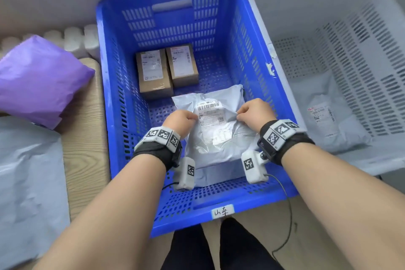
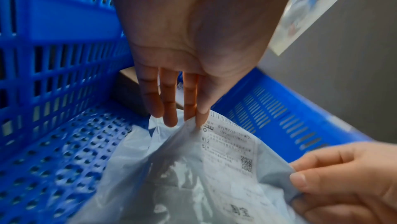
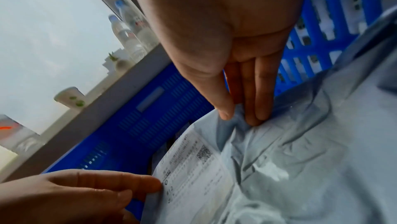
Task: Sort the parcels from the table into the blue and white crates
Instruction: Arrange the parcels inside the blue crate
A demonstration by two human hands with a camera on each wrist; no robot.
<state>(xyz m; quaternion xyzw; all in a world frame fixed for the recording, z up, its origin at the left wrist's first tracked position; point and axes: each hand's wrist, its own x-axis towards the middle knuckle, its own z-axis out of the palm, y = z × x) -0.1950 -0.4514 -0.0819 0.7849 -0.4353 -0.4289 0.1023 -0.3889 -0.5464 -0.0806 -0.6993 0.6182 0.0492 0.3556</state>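
- Head view, far left: purple parcel [image 1: 37,79] lies on the wooden table [image 1: 85,138], beside the blue crate [image 1: 114,98]; a pale grey bag [image 1: 26,180] lies nearer the person. Neither wrist view shows these.
- Head view, crate centre: two brown boxes [image 1: 166,70] sit side by side on the crate floor, far end; left wrist view catches only a box corner behind the fingers.
- Grey mailer [image 1: 219,133] is inside the blue crate, near end, label up.
- Left hand [image 1: 180,120]: grip pinches the mailer's left edge; left wrist view shows thumb and fingertip [image 2: 200,117] closed on the film at the label's edge.
- Right hand [image 1: 255,112]: grip pinches the right edge; right wrist view shows the thumb [image 3: 223,109] and fingers bunching the film.
- Right wrist view alone: water bottles [image 3: 128,36] on a sill.
- Head view, right: white crate [image 1: 361,55] holds another grey mailer [image 1: 328,116].
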